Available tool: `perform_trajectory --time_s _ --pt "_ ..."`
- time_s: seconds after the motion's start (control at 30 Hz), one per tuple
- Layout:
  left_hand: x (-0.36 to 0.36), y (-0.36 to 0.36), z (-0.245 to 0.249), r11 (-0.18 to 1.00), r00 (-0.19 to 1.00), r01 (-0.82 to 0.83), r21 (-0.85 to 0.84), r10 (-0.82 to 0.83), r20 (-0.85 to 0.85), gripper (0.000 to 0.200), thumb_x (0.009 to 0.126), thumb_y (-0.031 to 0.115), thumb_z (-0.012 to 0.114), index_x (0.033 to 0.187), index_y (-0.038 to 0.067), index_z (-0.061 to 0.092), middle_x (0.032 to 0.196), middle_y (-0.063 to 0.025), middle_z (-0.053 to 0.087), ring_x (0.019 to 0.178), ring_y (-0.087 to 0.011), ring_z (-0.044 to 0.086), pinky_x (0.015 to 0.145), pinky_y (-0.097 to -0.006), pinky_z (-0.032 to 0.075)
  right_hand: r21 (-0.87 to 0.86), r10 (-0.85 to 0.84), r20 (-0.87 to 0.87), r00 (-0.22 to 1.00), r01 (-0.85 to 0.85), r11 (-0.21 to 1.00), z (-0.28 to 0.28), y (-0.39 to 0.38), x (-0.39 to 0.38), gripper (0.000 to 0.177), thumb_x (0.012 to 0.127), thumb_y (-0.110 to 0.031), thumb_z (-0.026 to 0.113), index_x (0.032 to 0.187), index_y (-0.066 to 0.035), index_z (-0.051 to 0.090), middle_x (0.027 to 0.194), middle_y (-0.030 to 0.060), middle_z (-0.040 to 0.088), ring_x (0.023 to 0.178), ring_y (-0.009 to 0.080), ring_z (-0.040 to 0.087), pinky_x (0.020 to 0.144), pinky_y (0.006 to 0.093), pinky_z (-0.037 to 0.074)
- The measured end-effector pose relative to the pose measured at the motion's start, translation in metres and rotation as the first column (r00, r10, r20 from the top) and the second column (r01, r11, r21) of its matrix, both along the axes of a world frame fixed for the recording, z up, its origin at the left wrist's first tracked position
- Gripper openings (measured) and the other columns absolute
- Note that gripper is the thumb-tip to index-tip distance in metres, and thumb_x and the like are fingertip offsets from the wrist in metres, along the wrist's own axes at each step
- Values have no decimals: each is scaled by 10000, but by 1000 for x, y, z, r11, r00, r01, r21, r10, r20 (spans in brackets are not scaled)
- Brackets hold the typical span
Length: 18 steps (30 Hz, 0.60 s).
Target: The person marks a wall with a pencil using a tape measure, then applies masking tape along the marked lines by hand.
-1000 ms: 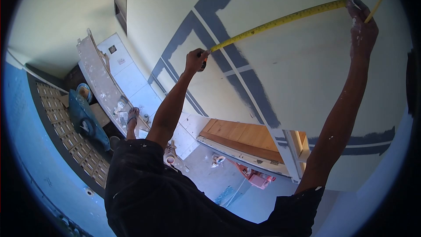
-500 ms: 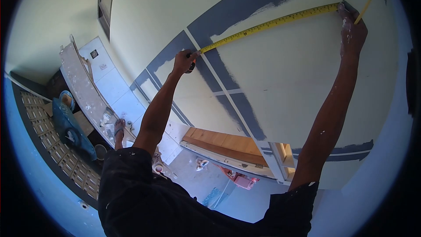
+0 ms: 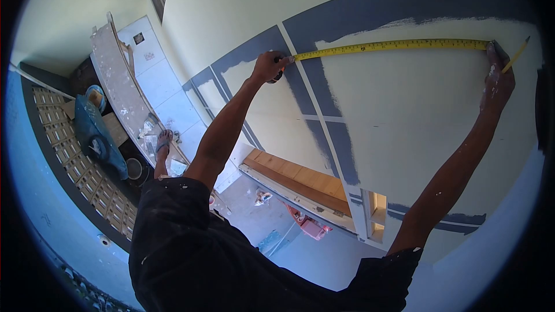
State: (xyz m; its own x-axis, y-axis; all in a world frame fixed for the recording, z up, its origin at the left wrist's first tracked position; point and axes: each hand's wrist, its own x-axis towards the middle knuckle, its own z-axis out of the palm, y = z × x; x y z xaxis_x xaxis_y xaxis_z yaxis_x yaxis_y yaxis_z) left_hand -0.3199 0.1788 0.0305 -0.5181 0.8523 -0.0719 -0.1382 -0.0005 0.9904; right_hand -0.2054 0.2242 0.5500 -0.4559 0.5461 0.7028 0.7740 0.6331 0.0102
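Observation:
A yellow tape measure (image 3: 393, 45) is stretched out across a cream wall (image 3: 404, 104) with dark grey painted bands (image 3: 399, 1). My left hand (image 3: 270, 67) is closed around its dark case, beside a thin pale line between two grey bands. At the far end of the blade, my right hand (image 3: 498, 81) pinches the tape against the wall. A yellow pencil (image 3: 517, 55) sticks up from that same hand, its dark tip pointing up and right. White paint spots mark my right hand and forearm.
Below me, a paint-spattered plank (image 3: 124, 81) carries my sandalled foot (image 3: 164, 141). A wooden-topped door or window opening (image 3: 300, 179) lies under the wall. Further down are a pink container (image 3: 314, 229), a blue sheet (image 3: 95, 138) and a bucket (image 3: 134, 169).
The view has turned and shifted, so the tape now looks nearly level and both hands sit further right in the picture. Both hands keep hold of the tape.

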Motion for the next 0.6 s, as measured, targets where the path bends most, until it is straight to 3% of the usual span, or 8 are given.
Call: perform_trajectory --time_s 0.07,0.2,0.43,0.53,0.6 --pt "0 2 -4 1000 1000 -4 2 4 -20 435 798 462 649 694 40 653 525 -46 564 446 -134 539 467 -295 446 -12 -15 -14 1000 14 1000 -3 -3 -2 356 824 -265 655 1058 3 642 932 76 636 783 127 510 704 251 392" --pt "0 -2 0 1000 1000 6 -6 -6 -23 424 802 450 646 696 40 652 537 -44 580 455 -140 558 478 -295 456 4 -22 22 1000 22 1000 -5 -1 2 369 827 -274 655 1071 3 634 907 58 632 730 106 472 638 242 372" --pt "1 -9 -8 999 1000 24 -43 -24 -13 463 813 479 630 718 26 652 530 -53 559 457 -148 553 476 -301 457 -69 -19 -40 999 16 997 -23 -7 -8 373 821 -255 668 1057 31 628 979 76 655 884 131 557 833 243 390" --pt "3 -11 -12 994 999 50 -94 -48 24 470 812 482 630 681 31 633 521 -47 559 452 -143 551 468 -299 452 -95 14 -60 998 -20 995 -29 -6 -5 364 819 -245 674 1051 31 629 988 82 658 915 140 568 868 252 386" --pt "2 -10 -16 998 998 14 -65 -18 -59 471 803 483 642 699 24 643 534 -42 584 441 -138 564 471 -290 468 -106 52 -86 995 -60 993 -32 -7 -7 360 820 -240 675 1053 30 628 983 84 659 918 140 571 868 256 388"
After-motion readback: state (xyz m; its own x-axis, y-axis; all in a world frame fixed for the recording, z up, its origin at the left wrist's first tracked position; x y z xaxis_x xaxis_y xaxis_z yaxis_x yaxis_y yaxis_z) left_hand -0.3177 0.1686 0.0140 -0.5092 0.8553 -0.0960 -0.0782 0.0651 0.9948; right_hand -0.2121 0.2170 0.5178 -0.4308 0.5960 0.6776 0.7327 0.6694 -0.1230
